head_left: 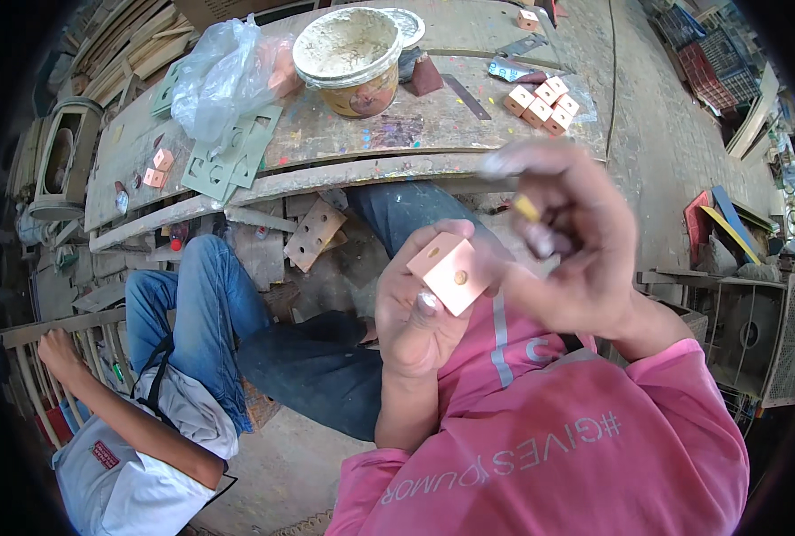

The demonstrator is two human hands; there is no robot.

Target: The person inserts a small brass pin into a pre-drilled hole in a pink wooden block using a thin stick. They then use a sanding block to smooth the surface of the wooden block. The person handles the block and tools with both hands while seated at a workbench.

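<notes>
Workshop bench (353, 147) behind, left hand (415, 313) gripping pink block (451, 272) (one hole)

my wearer has a pink long-sleeved top, both sleeves reaching the wrists. white block lettering runs across the fabric toward five o'clock, and a pale grey stripe shows near centre. the left hand (420, 313) and right hand (576, 246) are bare, fingertips smeared with pale dust.

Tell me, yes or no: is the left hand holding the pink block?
Yes, the left hand grips the pink block between thumb and fingers, its face with a round hole turned up.
</notes>
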